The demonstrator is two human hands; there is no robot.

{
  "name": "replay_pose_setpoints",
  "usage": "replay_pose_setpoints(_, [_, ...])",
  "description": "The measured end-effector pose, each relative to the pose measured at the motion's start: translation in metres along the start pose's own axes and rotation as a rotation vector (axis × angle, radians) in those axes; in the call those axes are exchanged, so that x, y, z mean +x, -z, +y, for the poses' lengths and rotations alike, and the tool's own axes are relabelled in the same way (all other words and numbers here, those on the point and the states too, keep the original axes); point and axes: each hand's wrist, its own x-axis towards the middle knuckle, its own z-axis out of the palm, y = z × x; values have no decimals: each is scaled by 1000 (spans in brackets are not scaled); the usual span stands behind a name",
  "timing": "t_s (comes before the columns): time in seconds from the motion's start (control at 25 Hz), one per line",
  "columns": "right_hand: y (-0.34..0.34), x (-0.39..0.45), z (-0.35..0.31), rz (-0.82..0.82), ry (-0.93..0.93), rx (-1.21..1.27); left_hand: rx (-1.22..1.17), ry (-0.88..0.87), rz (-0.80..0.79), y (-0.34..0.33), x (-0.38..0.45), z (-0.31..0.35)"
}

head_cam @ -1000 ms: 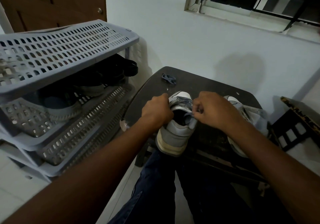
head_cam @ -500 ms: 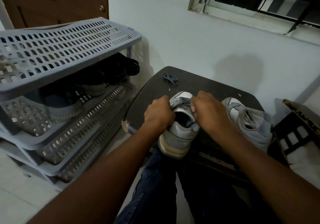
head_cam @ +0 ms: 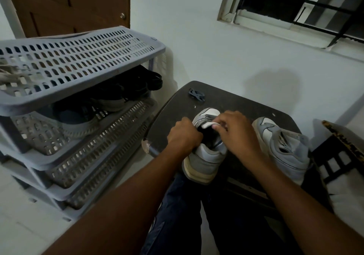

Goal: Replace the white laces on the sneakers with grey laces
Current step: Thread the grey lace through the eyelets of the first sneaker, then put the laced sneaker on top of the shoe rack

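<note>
Head view: two hands at a grey-and-white sneaker on a dark tabletop.
The left hand [head_cam: 184, 135] grips the left side of the near sneaker [head_cam: 204, 160], fingers curled at its collar; the right hand [head_cam: 237, 134] pinches the pale tongue [head_cam: 209, 125] at the opening. The second sneaker [head_cam: 283, 146] lies just right of it on the tabletop [head_cam: 232, 101]. A bundled grey lace [head_cam: 197, 95] rests near the far edge. A slotted shoe rack [head_cam: 78, 61] stands at left.
</note>
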Motion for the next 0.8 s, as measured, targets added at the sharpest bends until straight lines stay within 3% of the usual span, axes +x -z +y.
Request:
replay_pose_setpoints(0.12, [-8,-23,-17,52,-141,108,-13,118,-32,3,0,4])
replay_pose_setpoints(0.24, [-18,-59,-47,-60,-360,1,-40,148,17,16,-17,1])
replay_pose_setpoints(0.36, [-25,-82,-52,-219,-574,112,-81,68,-125,14,-32,4])
replay_pose_setpoints(0.44, [-27,-79,-60,-169,-636,241,-239,117,-247,21,-39,0])
replay_pose_setpoints(0.56, [-24,-69,-67,-128,-703,245,-400,149,-410,45,-50,-12])
replay_pose_setpoints(0.6, [-21,-67,-66,-130,-711,246,-316,55,-322,57,-47,-18])
replay_pose_setpoints(0.72, [-3,-63,-67,-132,-637,257,-16,-243,207,128,-48,-44])
replay_pose_setpoints(0.8, [7,-53,-81,-100,-536,280,48,-288,472,192,-50,-70])
